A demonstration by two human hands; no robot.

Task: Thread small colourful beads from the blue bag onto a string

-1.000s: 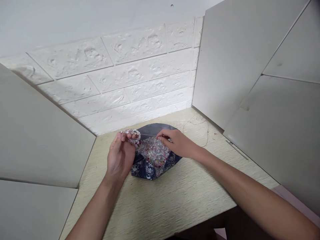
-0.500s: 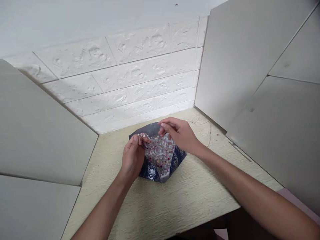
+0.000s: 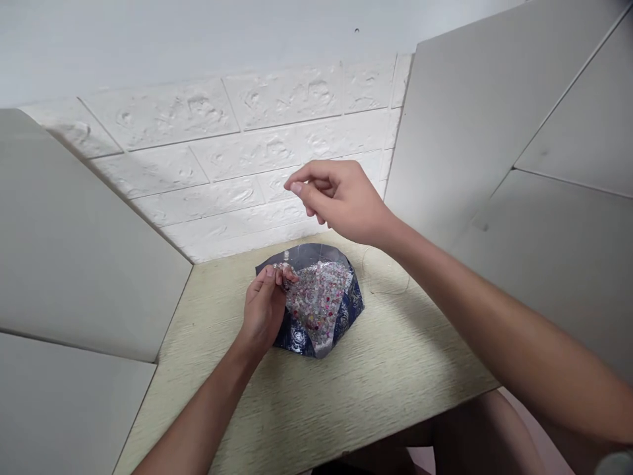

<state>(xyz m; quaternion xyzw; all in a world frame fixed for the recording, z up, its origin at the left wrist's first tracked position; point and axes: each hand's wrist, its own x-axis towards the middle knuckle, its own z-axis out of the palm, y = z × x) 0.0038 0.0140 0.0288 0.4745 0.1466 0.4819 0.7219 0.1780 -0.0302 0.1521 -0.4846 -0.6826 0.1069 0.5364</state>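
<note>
Left hand (image 3: pixel 263 311) low, grip narrow, pinching a small cluster of beads (image 3: pixel 283 270) at the left edge of a loose bead heap (image 3: pixel 319 297); the heap sits on a dark blue rose-print cloth (image 3: pixel 299 338), just right of that grip and touching it. Right hand (image 3: pixel 343 198) raised well above the counter (image 3: pixel 386 356), up and right of the left grip, fingers curled; cannot tell whether it holds anything fine. Loop of thin thread (image 3: pixel 384 280) on the counter, just right of the cloth.

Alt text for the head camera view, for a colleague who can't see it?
Left hand pinches sparkling beads heaped in a navy floral pouch on a pale desk; right hand is raised above, apparently empty.
</note>
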